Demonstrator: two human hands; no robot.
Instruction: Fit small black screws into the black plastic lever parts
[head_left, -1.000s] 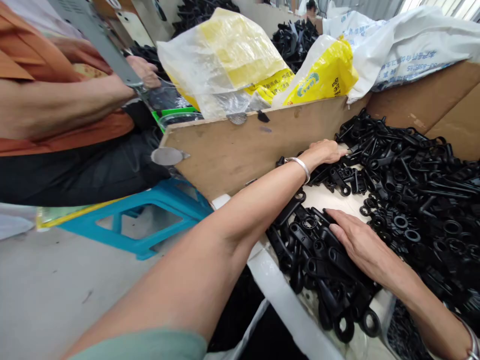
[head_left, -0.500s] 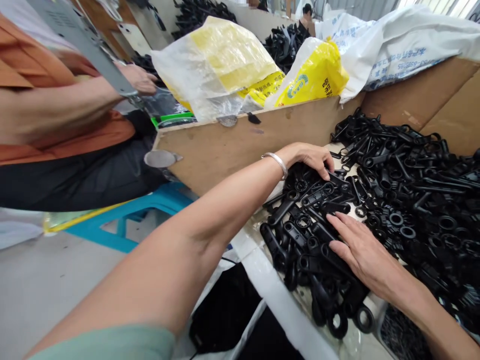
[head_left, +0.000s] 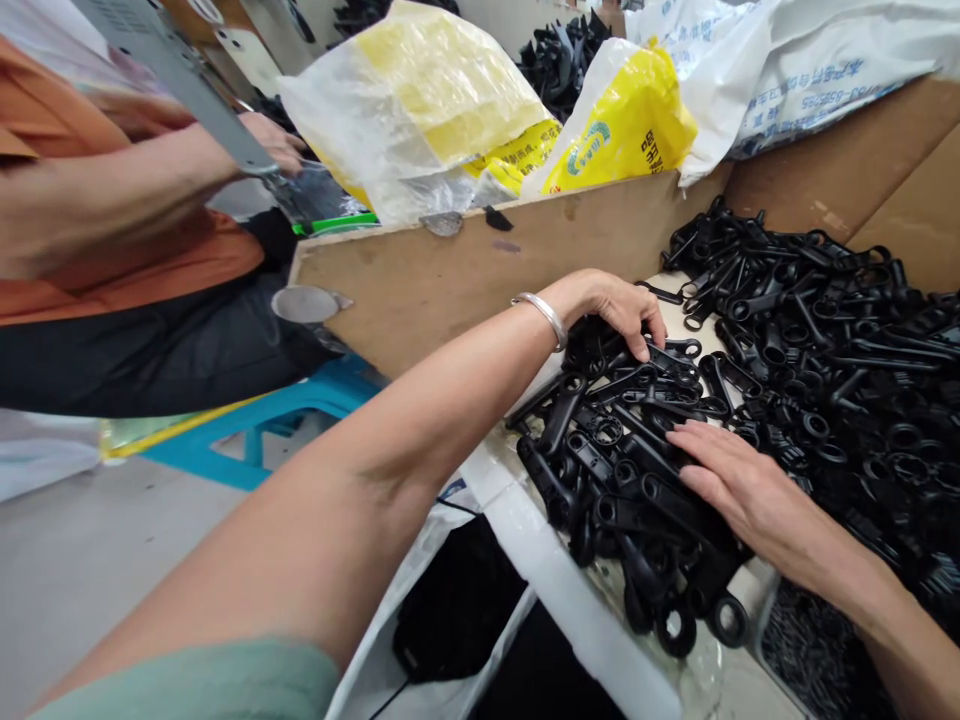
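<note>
A big heap of black plastic parts with ring ends (head_left: pixel 810 350) fills a tray walled by a brown board (head_left: pixel 465 280). My left hand (head_left: pixel 619 305), a silver bangle on its wrist, curls over a bunch of the parts beside the board, fingers bent down onto them. My right hand (head_left: pixel 731 480) lies flat and open on a smaller pile of parts (head_left: pixel 630 500) near the tray's front edge, fingers stretched out together.
A person in an orange top (head_left: pixel 112 220) sits at the left on a blue stool (head_left: pixel 300 410), handling a grey metal strip (head_left: pixel 180 80). Yellow and clear plastic bags (head_left: pixel 442 110) and a white sack (head_left: pixel 795 60) lie behind the board. A white rim (head_left: pixel 570 610) edges the tray.
My left hand has drawn back from the far heap toward me, raking black parts along the board. My right hand stays on the near pile, shifted slightly.
</note>
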